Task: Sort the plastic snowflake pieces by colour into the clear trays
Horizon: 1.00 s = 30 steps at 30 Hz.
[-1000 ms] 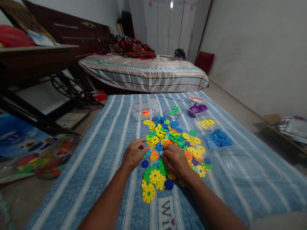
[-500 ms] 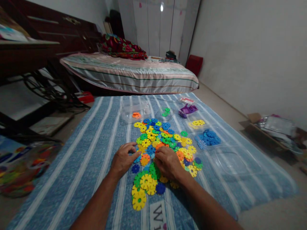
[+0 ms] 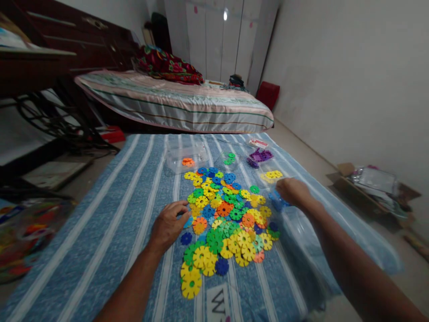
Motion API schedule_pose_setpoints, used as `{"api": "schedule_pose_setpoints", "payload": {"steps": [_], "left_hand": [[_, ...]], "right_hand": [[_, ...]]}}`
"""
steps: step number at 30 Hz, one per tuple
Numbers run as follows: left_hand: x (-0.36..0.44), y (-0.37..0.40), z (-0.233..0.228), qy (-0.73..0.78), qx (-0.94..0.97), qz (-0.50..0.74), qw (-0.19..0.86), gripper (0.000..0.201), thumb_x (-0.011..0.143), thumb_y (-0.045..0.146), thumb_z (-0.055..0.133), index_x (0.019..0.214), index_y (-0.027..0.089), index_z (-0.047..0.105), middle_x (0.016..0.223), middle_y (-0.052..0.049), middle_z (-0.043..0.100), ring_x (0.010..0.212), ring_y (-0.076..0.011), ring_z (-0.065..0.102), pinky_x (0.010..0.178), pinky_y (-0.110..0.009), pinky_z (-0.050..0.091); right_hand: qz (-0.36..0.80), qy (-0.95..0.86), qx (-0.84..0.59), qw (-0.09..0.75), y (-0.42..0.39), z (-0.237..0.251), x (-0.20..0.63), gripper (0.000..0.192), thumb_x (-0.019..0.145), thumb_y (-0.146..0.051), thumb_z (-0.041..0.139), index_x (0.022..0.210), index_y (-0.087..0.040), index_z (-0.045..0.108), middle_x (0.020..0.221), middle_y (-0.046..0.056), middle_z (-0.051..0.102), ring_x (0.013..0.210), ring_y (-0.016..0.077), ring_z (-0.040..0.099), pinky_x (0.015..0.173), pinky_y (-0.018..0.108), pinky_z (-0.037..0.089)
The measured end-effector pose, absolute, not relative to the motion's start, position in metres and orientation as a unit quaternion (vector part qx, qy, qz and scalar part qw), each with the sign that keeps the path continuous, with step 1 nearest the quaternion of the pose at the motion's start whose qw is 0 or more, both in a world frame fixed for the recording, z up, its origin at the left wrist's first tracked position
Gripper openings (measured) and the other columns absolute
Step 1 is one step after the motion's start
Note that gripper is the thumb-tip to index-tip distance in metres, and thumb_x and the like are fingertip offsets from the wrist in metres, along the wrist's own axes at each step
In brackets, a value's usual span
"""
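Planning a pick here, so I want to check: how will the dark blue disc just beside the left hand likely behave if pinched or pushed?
The dark blue disc looks thin, so it is probably light. Its flat, notched shape suggests stiff plastic, likely not floppy. Lying flat on the striped cloth, it would more likely slide than roll.

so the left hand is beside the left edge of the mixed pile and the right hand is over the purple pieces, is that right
Not quite: the head view shows the right hand over the blue pieces; the purple pieces lie farther back. The left hand is indeed beside the left edge of the mixed pile.
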<state>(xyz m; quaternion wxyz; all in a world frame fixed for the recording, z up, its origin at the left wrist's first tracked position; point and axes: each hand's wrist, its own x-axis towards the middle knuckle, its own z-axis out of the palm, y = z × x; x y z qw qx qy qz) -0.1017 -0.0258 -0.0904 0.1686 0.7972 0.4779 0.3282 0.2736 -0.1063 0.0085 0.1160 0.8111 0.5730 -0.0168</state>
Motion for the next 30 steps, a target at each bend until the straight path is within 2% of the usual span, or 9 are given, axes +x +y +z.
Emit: {"api": "schedule_pose_setpoints", "payload": {"steps": [3, 9, 16, 25, 30], "left_hand": [[-0.101, -0.026, -0.090, 0.477, 0.797, 0.329, 0.170, 0.024, 0.078, 0.040, 0.051, 0.066, 0.025, 0.065, 0.104, -0.005, 0.074, 0.099, -0.0246, 0.066, 0.095, -0.039, 0.050], [-0.101, -0.026, -0.089, 0.475, 0.796, 0.335, 0.169, 0.026, 0.080, 0.041, 0.049, 0.069, 0.025, 0.066, 0.102, -0.006, 0.074, 0.098, -0.0247, 0.066, 0.095, -0.039, 0.051], [-0.102, -0.023, -0.092, 0.477, 0.795, 0.336, 0.166, 0.025, 0.079, 0.042, 0.050, 0.069, 0.025, 0.067, 0.102, -0.004, 0.074, 0.097, -0.0238, 0.067, 0.095, -0.037, 0.051], [-0.102, -0.025, -0.090, 0.478, 0.796, 0.332, 0.165, 0.026, 0.079, 0.042, 0.049, 0.069, 0.025, 0.066, 0.102, -0.005, 0.074, 0.097, -0.0247, 0.067, 0.094, -0.038, 0.051], [-0.102, -0.023, -0.092, 0.477, 0.799, 0.330, 0.160, 0.028, 0.080, 0.043, 0.048, 0.069, 0.025, 0.066, 0.102, -0.005, 0.074, 0.097, -0.0250, 0.067, 0.095, -0.038, 0.051]], "right_hand": [[-0.042, 0.553, 0.817, 0.155, -0.093, -0.001, 0.300, 0.034, 0.092, -0.021, 0.043, 0.107, -0.014, 0.072, 0.109, 0.020, 0.070, 0.102, 0.0289, 0.067, 0.076, 0.031, 0.049], [-0.069, 0.537, 0.821, 0.180, -0.086, -0.016, 0.323, 0.030, 0.086, -0.023, 0.052, 0.106, -0.012, 0.073, 0.109, 0.020, 0.070, 0.100, 0.0292, 0.068, 0.073, 0.030, 0.050], [-0.108, 0.510, 0.825, 0.218, -0.090, -0.013, 0.338, 0.025, 0.078, -0.024, 0.063, 0.096, -0.012, 0.076, 0.085, 0.018, 0.074, 0.083, 0.0267, 0.071, 0.067, 0.029, 0.050], [-0.105, 0.528, 0.816, 0.210, -0.089, -0.017, 0.327, 0.027, 0.085, -0.022, 0.055, 0.099, -0.009, 0.075, 0.086, 0.019, 0.073, 0.084, 0.0259, 0.072, 0.070, 0.030, 0.050], [-0.080, 0.539, 0.814, 0.203, -0.091, -0.011, 0.324, 0.029, 0.086, -0.015, 0.051, 0.104, -0.007, 0.073, 0.096, 0.022, 0.072, 0.095, 0.0274, 0.070, 0.073, 0.028, 0.050]]}}
